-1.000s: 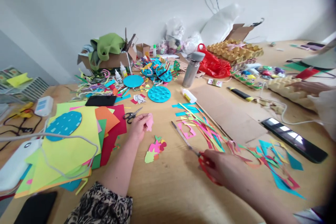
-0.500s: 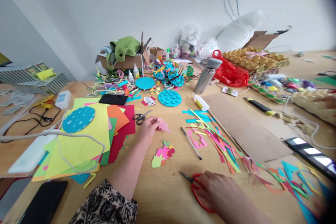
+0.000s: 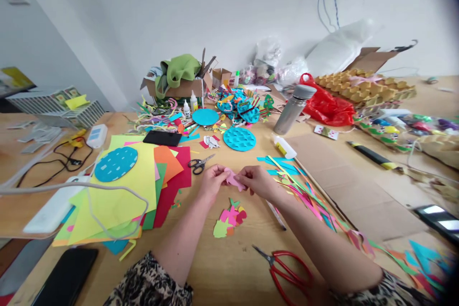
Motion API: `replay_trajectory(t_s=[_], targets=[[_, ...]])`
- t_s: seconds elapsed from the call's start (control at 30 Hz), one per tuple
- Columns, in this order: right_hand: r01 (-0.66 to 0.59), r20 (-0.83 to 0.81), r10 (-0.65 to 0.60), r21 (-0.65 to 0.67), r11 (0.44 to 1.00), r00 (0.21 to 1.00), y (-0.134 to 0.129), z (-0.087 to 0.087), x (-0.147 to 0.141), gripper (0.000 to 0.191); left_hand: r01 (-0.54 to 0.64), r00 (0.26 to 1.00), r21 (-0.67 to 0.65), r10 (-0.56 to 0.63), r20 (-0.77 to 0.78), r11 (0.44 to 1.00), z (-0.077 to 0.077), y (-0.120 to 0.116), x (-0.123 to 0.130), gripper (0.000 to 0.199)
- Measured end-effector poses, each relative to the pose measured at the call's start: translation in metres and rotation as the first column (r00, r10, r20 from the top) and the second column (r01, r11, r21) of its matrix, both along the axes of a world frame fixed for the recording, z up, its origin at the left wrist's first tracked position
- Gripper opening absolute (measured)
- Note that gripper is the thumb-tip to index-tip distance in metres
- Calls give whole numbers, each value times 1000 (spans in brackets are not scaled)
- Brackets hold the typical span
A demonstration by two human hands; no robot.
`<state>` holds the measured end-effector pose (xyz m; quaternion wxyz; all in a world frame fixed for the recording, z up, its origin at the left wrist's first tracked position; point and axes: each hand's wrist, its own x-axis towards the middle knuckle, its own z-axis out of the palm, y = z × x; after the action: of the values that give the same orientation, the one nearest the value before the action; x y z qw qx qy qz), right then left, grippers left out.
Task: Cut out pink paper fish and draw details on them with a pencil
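Pink paper cutout [image 3: 234, 179] sits between the two hands, over the desk [image 3: 218, 272], beyond the pile of cut shapes [image 3: 225, 220]. Left hand [image 3: 214, 182] grip: pinched on its left end. Right hand [image 3: 258, 181] grip: fingertips closed on its right side. Neither hand nearer, both touching. Long axis looks slanted, far-left to near-right, roughly fingertip to fingertip. Red-handled scissors [image 3: 271, 259] lie on desk, nearer the body, below right forearm.
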<state>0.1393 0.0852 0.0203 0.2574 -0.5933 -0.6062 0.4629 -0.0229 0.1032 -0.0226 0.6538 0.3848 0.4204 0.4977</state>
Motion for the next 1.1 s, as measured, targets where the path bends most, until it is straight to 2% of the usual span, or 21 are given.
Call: replay_trajectory(t_s=[0.1, 0.27, 0.4, 0.67, 0.83, 0.97, 1.1], targets=[[-4, 22, 4, -9, 1000, 1000, 7, -3, 2, 24, -7, 1000, -3, 7, -18, 1000, -2, 2, -1, 35], [6, 59, -5, -25, 1000, 998, 10, 8, 7, 19, -13, 998, -7, 12, -63, 1000, 0, 0, -1, 32], [67, 82, -68, 26, 997, 994, 10, 14, 13, 17, -22, 996, 6, 22, -85, 1000, 1, -2, 0, 32], [159, 40, -161, 47, 986, 986, 4, 12, 31, 26, -46, 996, 14, 47, -80, 999, 2, -2, -1, 34], [93, 26, -93, 14, 996, 995, -2, 13, 29, 38, -34, 996, 12, 35, -77, 999, 5, -3, -1, 34], [21, -48, -24, -51, 998, 999, -5, 12, 23, 41, -26, 996, 10, 27, -82, 1000, 6, -4, 0, 35], [9, -93, -12, -27, 1000, 996, -3, 5, 22, 40, -20, 994, 10, 21, -104, 1000, 5, -4, 0, 34]])
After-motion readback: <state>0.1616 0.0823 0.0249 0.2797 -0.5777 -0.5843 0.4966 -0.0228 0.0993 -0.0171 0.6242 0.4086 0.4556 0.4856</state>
